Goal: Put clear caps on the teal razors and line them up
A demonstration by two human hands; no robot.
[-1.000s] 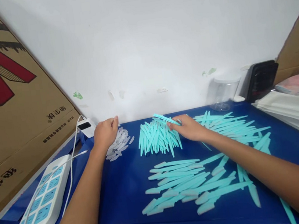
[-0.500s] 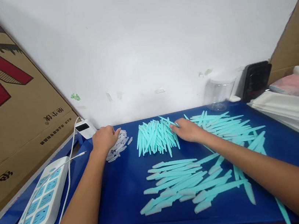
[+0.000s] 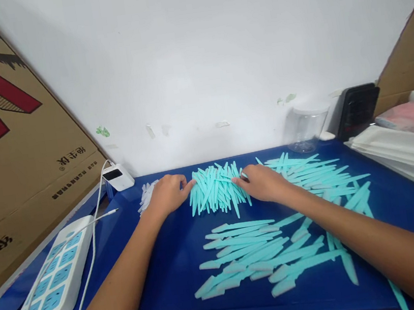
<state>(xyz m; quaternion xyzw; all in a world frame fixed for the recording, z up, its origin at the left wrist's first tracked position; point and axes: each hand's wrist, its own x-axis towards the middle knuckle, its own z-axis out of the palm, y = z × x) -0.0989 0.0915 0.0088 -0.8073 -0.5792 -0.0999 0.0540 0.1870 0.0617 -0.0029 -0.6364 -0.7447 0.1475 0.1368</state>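
A heap of slim, tapered, plastic-looking turquoise sticks lies at twelve o'clock on the smooth blue bench. The left hand is at its nine-o'clock edge, the right hand its three-o'clock edge, fingers curled; whether either grasps a stick, I cannot tell.

Stick pile right of power strip

Head-worn view, forward and down
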